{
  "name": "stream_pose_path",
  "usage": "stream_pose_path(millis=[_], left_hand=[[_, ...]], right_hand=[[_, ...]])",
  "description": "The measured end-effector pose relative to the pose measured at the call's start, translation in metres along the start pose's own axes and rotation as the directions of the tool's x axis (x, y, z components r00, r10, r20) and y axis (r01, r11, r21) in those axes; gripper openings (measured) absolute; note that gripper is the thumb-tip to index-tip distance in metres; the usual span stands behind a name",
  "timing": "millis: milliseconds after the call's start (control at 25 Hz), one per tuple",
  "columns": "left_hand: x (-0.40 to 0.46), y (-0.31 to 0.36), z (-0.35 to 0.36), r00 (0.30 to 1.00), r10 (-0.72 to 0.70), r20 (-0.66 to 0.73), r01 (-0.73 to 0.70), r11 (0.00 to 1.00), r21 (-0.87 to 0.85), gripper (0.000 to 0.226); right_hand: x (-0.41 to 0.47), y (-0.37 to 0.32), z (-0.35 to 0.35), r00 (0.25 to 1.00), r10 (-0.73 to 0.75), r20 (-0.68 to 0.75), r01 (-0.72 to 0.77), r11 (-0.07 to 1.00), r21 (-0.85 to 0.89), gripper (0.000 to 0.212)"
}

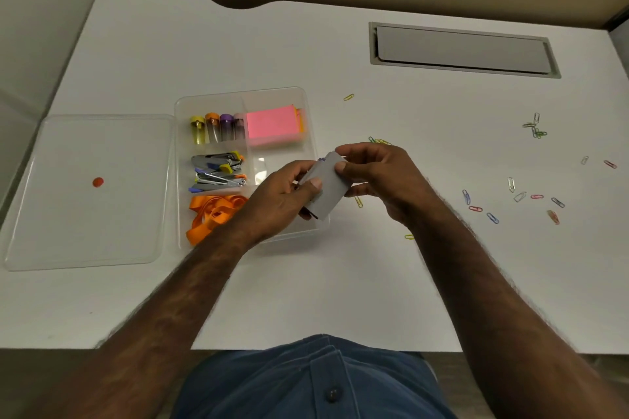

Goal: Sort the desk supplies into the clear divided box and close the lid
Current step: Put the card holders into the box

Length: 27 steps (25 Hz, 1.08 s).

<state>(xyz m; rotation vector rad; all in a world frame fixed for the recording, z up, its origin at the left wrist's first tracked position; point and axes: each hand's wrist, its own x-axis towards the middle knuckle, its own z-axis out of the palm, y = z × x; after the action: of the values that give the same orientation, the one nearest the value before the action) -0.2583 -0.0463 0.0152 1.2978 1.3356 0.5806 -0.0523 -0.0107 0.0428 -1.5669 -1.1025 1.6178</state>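
A clear divided box [308,102] lies open on the white desk. It holds capped tubes [218,127], pink sticky notes [271,126], small staplers [218,171] and orange bands [212,213]. Its clear lid [85,235] with a red dot lies flat to the left. My left hand [279,199] and my right hand [372,173] both grip a small grey box [325,189] above the divided box's right edge. Coloured paper clips [493,218] are scattered over the desk to the right, a few by my right hand.
A grey cable hatch [463,49] is set into the desk at the back right. A cluster of clips [535,127] lies far right. The desk's front edge runs just before my blue shirt [316,381]. Partition walls border the desk.
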Motion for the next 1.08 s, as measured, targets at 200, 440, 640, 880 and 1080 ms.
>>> stream_pose_path(millis=[200, 440, 640, 880, 1080], left_hand=[[-0.001, -0.016, -0.009, 0.962, 0.186, -0.198, -0.101, 0.922, 0.373, 0.086], [0.005, -0.024, -0.033, 0.901, 0.315, -0.297, -0.084, 0.801, 0.593, 0.082], [0.015, -0.023, -0.058, 0.934, 0.28, -0.221, -0.043, 0.703, 0.71, 0.08], [0.031, -0.028, -0.078, 0.964, 0.25, -0.089, -0.083, 0.602, 0.794, 0.08], [0.039, -0.026, -0.083, 0.97, 0.234, -0.066, -0.084, 0.579, 0.811, 0.081]], right_hand=[[0.007, -0.003, 0.022, 0.999, 0.021, -0.045, -0.016, 0.994, 0.11, 0.028], [0.023, -0.012, 0.049, 0.999, 0.046, -0.021, -0.042, 0.988, 0.151, 0.033], [0.035, -0.018, 0.047, 0.992, -0.019, 0.127, 0.033, 0.993, -0.111, 0.05], [0.051, -0.028, 0.039, 0.895, -0.227, 0.384, 0.444, 0.39, -0.807, 0.089], [0.06, -0.028, 0.05, 0.807, -0.275, 0.522, 0.541, -0.007, -0.841, 0.073]])
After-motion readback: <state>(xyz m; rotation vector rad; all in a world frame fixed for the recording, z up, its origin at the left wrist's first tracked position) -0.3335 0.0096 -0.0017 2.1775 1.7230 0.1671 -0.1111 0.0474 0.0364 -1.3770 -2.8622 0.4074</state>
